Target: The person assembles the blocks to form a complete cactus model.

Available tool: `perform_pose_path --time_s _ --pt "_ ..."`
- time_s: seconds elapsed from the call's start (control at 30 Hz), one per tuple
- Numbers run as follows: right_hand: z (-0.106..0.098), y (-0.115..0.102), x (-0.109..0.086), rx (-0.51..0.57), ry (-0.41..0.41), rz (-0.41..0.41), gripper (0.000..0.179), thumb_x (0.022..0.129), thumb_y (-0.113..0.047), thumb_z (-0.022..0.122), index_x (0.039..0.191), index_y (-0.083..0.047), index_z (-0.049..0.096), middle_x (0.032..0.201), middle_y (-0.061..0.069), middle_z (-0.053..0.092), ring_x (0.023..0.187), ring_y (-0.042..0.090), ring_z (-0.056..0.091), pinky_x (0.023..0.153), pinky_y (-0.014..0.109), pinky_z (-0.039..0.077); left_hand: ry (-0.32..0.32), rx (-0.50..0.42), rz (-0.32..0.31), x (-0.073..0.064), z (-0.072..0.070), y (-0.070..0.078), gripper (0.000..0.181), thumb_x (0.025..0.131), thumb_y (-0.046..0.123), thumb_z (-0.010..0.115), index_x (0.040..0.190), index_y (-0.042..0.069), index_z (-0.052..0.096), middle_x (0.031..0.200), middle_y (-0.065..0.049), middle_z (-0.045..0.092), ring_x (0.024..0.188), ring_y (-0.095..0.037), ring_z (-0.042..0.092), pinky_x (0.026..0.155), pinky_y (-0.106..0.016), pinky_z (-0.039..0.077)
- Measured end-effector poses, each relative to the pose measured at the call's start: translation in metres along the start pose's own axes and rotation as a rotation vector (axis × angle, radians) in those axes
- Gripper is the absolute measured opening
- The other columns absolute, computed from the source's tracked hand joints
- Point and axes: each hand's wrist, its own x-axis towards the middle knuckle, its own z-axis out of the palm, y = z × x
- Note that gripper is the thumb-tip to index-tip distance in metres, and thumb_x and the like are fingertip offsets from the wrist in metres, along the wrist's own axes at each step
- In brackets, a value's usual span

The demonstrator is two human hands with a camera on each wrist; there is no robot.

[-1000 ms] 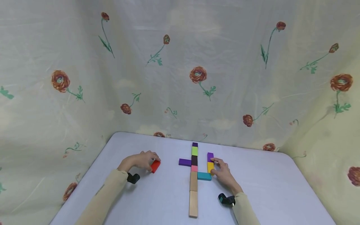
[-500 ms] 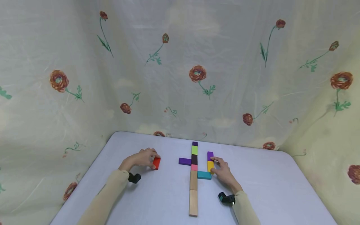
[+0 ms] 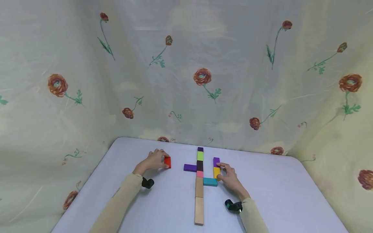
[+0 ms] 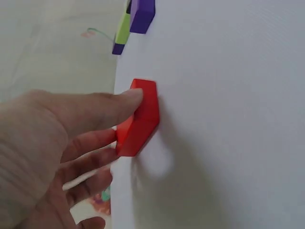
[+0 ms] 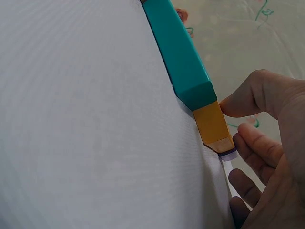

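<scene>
At the left, my left hand pinches a red block, thumb on one face and fingertips on the other, its shadow falling on the table beside it. My right hand holds a yellow block between thumb and index finger at its right side. A purple block continues the line beyond the yellow one, with the index fingertip near where they meet. At the near end of the yellow block, a teal block lies crosswise.
A column of blocks runs down the middle: dark purple, lime green, black, pink and two plain wood blocks. Another purple block juts left from it. A flowered curtain surrounds the white table.
My left hand has carried the red block to the right and away from me, turning it from slanted to nearly straight. My right hand has stayed at the yellow block.
</scene>
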Motion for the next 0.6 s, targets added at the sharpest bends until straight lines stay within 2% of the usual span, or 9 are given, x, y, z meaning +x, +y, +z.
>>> perform_pose_path --time_s 0.1,0.23,0.4,0.6 --pt "0.0 0.001 0.002 0.002 0.0 -0.001 0.056 0.088 -0.012 0.061 0.141 -0.017 0.043 0.151 0.015 0.033 0.139 0.037 0.027 0.112 0.062 0.022 0.012 0.002 -0.014 0.011 0.004 0.005 0.049 0.081 0.038 0.077 0.124 0.016 0.066 0.13 -0.011 0.055 0.118 -0.029 0.046 0.095 -0.051 0.034" --pt "0.0 0.002 0.004 -0.001 0.003 -0.002 0.057 0.088 -0.013 0.061 0.142 -0.017 0.043 0.151 0.014 0.032 0.139 0.037 0.027 0.113 0.061 0.022 0.02 -0.05 -0.008 0.022 0.009 0.013 0.048 0.084 0.034 0.075 0.126 0.014 0.064 0.132 -0.012 0.054 0.121 -0.03 0.045 0.098 -0.055 0.033" --pt "0.001 0.003 0.004 -0.003 0.01 -0.005 0.057 0.087 -0.013 0.062 0.141 -0.017 0.043 0.151 0.014 0.033 0.139 0.037 0.027 0.113 0.06 0.022 0.013 -0.087 0.018 0.03 0.014 0.026 0.049 0.087 0.029 0.07 0.132 0.013 0.059 0.137 -0.014 0.049 0.125 -0.034 0.042 0.102 -0.062 0.029" --pt "0.001 0.003 0.003 0.003 0.005 -0.002 0.056 0.088 -0.013 0.061 0.141 -0.018 0.043 0.151 0.013 0.033 0.139 0.036 0.027 0.113 0.061 0.022 0.002 -0.118 0.039 0.036 0.017 0.038 0.049 0.089 0.028 0.068 0.134 0.011 0.057 0.14 -0.017 0.047 0.126 -0.037 0.041 0.102 -0.064 0.029"
